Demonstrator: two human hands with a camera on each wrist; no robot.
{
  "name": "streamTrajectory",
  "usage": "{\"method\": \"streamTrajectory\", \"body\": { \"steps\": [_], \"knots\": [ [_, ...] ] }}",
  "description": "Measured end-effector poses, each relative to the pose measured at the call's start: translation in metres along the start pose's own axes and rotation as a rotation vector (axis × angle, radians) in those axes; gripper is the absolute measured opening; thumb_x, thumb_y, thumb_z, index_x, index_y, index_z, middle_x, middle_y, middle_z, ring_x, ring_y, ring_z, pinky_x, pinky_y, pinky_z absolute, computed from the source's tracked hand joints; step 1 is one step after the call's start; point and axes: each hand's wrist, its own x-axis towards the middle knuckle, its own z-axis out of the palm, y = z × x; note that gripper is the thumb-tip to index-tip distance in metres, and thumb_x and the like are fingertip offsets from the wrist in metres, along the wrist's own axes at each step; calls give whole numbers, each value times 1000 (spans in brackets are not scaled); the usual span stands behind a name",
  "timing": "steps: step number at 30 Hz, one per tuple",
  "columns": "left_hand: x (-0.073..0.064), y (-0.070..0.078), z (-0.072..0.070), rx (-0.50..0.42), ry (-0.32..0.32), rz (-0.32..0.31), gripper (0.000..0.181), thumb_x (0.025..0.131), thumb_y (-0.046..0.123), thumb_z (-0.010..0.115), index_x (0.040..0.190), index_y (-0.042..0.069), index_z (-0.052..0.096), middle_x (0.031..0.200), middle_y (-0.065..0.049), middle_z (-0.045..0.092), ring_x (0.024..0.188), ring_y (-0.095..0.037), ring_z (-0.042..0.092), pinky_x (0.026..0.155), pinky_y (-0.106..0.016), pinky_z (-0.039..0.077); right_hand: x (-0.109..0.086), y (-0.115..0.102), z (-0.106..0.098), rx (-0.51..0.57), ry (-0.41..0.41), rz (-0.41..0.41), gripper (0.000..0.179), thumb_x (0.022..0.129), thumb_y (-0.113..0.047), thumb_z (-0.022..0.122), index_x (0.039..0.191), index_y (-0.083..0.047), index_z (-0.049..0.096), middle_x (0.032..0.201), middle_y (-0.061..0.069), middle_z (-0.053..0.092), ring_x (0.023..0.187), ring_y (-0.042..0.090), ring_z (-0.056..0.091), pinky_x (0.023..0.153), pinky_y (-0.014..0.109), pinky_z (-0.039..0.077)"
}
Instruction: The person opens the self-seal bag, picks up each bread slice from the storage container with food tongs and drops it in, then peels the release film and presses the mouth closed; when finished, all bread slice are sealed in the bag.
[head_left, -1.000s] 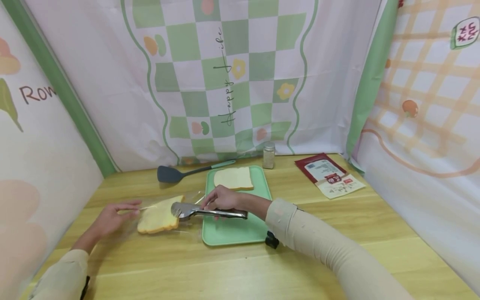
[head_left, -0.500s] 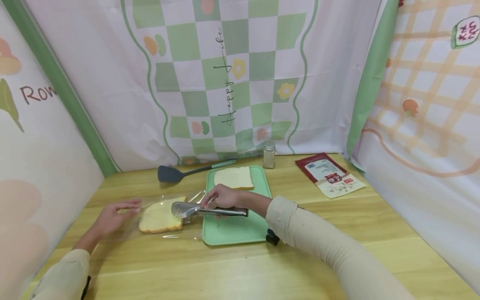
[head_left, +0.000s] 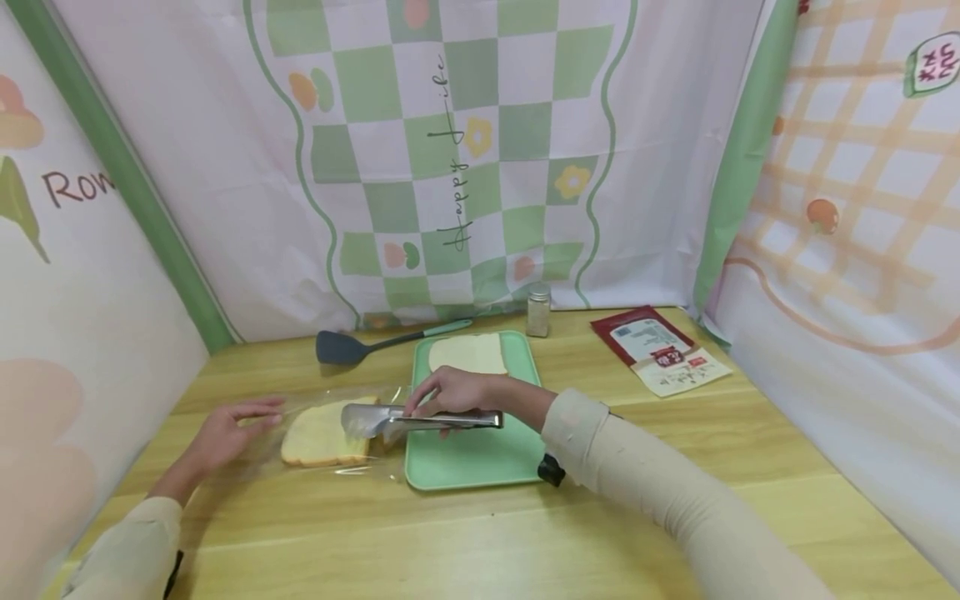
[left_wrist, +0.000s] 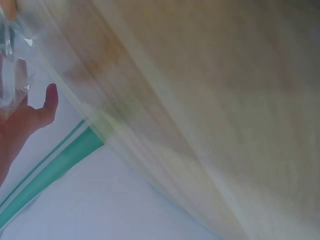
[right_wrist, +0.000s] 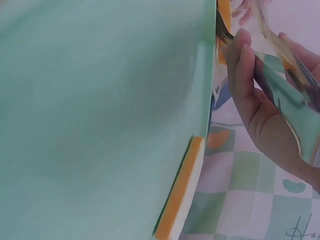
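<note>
My right hand grips metal tongs above the green tray; their broad head overlaps the right side of a bread slice. That slice lies in a clear plastic bag left of the tray. Beside the bag's left end is my left hand, fingers extended and thumb apart. The left wrist view has plastic crossing the fingers of this hand. Another bread slice rests on the tray's far half. In the right wrist view, fingers curl around the tongs.
Behind the bag lies a dark spatula, its handle reaching past the tray's back edge. A glass shaker jar stands at the back. To the right is a red and cream packet on the wooden table. Printed cloth walls enclose the table.
The bread slice in the bag has shifted slightly right and lies flatter. My right hand has moved a little right and away with the tongs. The left hand has hardly moved.
</note>
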Motion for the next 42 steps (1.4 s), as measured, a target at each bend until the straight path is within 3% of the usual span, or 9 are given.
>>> {"method": "streamTrajectory", "body": {
  "steps": [5,11,18,21,25,32,36,39,42],
  "knots": [
    [0,1,0,6,7,5,20,93,20,71,106,6,76,128,-13,66,113,-7,58,100,-53,44,-7,-1,-6,-28,-17,6,16,96,-16,68,109,-15,76,108,6,71,70,28,70,54,36,57],
    [1,-1,1,-3,12,3,19,93,19,72,104,4,76,127,-14,66,106,12,51,97,-27,44,-20,0,-16,-47,-19,3,17,96,-17,68,110,-15,76,106,10,70,68,31,71,52,34,56],
    [3,2,0,-17,24,0,20,92,16,72,104,1,75,126,-17,66,107,6,55,100,-40,45,-40,-1,-30,-66,-20,-10,18,96,-15,67,112,-12,75,110,8,72,68,31,71,51,31,55],
    [3,2,0,-14,25,10,19,92,15,71,103,0,75,126,-18,66,109,2,57,99,-34,45,-52,3,-35,-55,-22,-9,18,96,-15,66,112,-10,75,106,10,73,67,31,71,50,31,54],
    [4,2,1,-13,29,20,17,92,16,72,102,2,76,124,-16,67,106,9,54,94,-13,39,-72,10,-44,-49,-15,-6,17,96,-15,66,110,-9,74,103,16,73,68,30,71,49,29,53],
    [3,1,0,-32,28,38,18,92,17,72,101,2,76,124,-18,66,104,16,49,91,-6,34,-106,30,-66,-62,40,-36,19,96,-15,65,112,-6,72,102,13,70,72,31,70,61,37,58],
    [2,1,-2,-17,29,47,18,92,17,72,101,2,76,125,-19,66,109,6,55,95,-12,38,-124,39,-77,-57,105,9,20,96,-17,65,112,-8,72,104,16,70,75,32,69,66,42,59],
    [1,1,-3,-15,18,48,17,93,15,71,102,1,76,128,-20,64,116,-12,59,103,-40,44,-136,43,-85,-27,139,35,21,96,-18,66,114,-8,72,108,23,69,79,39,69,63,40,59],
    [0,1,-4,-13,14,44,18,93,14,70,103,0,75,129,-21,62,118,-7,56,102,-58,40,-145,46,-93,-7,176,59,24,96,-19,66,117,-8,71,110,25,68,84,44,68,62,38,58]
  ]
}}
